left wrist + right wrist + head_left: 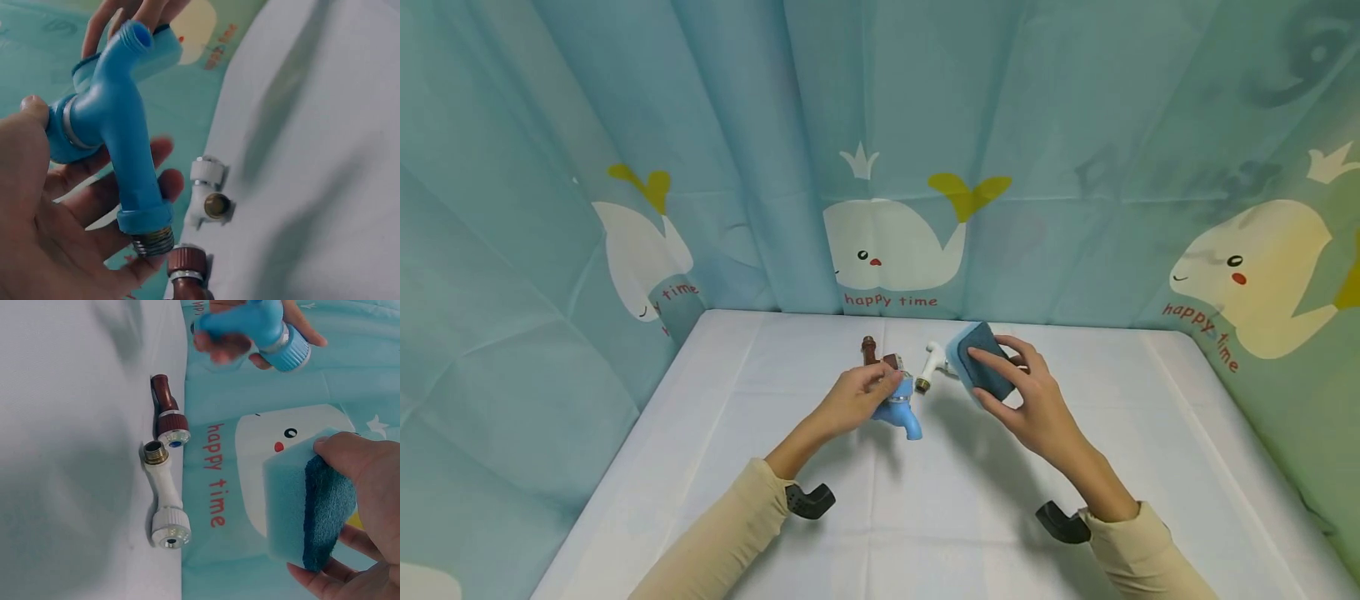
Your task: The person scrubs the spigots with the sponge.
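My left hand [857, 397] holds a blue plastic faucet [122, 122], thumb and fingers around its knob end. The faucet's threaded metal inlet [153, 240] sticks out past the fingers in the left wrist view. My right hand [1033, 400] grips a two-layer sponge [294, 506] by its edges, the dark scouring side [985, 362] turned toward the palm. Sponge and blue faucet are apart, both held above the table. Beyond the hands, a white faucet [165, 494] and a brown faucet [165, 406] lie on the table near its back edge.
A white cloth covers the table [880, 517]. Behind and beside it hangs a light blue-green curtain [737, 125] printed with white whales. Black wrist mounts [810, 502] stick out from both cuffs.
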`<state>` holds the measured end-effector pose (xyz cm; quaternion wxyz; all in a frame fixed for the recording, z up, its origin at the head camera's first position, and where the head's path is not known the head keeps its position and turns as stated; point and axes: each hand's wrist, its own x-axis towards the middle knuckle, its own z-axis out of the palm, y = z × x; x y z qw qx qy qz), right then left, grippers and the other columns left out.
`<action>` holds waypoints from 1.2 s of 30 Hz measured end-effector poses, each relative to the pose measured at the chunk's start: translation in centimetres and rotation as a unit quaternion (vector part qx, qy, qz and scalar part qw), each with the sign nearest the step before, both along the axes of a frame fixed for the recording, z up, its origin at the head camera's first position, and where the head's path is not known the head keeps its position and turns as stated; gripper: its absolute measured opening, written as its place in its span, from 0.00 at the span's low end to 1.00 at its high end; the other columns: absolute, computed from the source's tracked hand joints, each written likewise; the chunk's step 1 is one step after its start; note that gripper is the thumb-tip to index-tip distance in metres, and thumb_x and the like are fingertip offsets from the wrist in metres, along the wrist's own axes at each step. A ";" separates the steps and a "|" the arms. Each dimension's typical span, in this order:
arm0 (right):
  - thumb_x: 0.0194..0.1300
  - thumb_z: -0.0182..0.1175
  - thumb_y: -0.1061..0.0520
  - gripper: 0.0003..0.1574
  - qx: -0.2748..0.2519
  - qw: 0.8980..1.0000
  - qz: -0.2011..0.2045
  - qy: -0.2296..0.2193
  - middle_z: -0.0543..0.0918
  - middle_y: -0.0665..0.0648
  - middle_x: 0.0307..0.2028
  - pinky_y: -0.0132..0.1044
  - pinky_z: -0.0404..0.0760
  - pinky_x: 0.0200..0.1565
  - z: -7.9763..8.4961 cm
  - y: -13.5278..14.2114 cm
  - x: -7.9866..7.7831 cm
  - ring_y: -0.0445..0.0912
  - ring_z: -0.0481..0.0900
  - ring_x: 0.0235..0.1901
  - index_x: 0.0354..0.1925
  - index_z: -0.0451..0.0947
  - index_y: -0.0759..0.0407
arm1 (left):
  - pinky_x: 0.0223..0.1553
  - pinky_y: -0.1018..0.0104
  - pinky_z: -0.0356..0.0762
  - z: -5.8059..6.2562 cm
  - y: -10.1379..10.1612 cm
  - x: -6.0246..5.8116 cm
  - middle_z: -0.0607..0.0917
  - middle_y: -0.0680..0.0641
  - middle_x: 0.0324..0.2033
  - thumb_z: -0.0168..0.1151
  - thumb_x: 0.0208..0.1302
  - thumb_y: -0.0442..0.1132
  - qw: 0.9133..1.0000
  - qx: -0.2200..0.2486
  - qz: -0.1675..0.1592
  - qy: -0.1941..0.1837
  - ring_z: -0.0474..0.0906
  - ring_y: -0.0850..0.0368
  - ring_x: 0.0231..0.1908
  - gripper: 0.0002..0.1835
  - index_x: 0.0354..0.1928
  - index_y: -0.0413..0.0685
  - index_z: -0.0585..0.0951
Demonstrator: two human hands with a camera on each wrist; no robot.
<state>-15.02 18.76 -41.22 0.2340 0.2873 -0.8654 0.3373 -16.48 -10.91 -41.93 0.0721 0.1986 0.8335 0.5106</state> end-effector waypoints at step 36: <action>0.54 0.77 0.64 0.40 -0.049 0.998 0.045 0.020 0.73 0.64 0.66 0.52 0.87 0.42 1.3 -2.0 0.9 0.55 0.82 0.50 0.65 0.80 0.51 | 0.53 0.63 0.82 1.2 0.1 0.3 0.78 0.39 0.57 0.76 0.56 0.29 0.942 0.284 -0.053 -0.173 0.80 0.48 0.56 0.44 0.73 0.44 0.65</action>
